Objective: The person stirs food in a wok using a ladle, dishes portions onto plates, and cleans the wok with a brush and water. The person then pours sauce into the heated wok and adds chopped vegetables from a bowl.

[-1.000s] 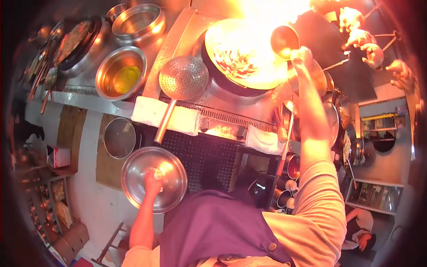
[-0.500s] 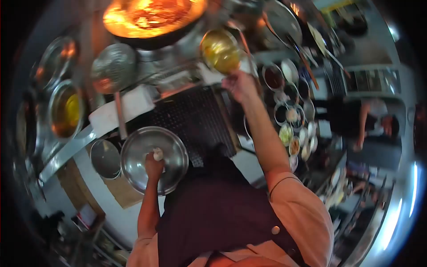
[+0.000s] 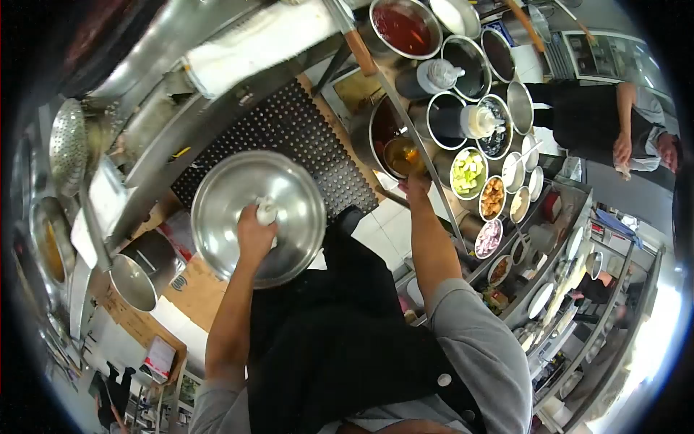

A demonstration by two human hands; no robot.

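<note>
A wide round metal lid (image 3: 217, 224) is held by its central knob in my left hand (image 3: 256, 235), whose fingers wrap round the knob. My right hand (image 3: 416, 186), fingers closed, grips a small metal ladle (image 3: 402, 155) with yellowish liquid in its bowl. The ladle is at the mouth of a deep metal pot (image 3: 372, 134) below the counter edge. Beside it on the counter stand a bowl of green pieces (image 3: 468, 173), a bowl of brown pieces (image 3: 492, 199) and a squeeze bottle (image 3: 477, 121).
A pot of red sauce (image 3: 406, 29) stands at the top. A perforated ladle (image 3: 69, 148) and a white cloth (image 3: 260, 43) lie along the stove. Below is a black perforated mat (image 3: 275, 130). A co-worker (image 3: 596, 119) stands at the right.
The view has swung right, away from the flaming wok. My right hand has moved the ladle from the wok to the deep pot by the sauces. My left hand still holds the lid.
</note>
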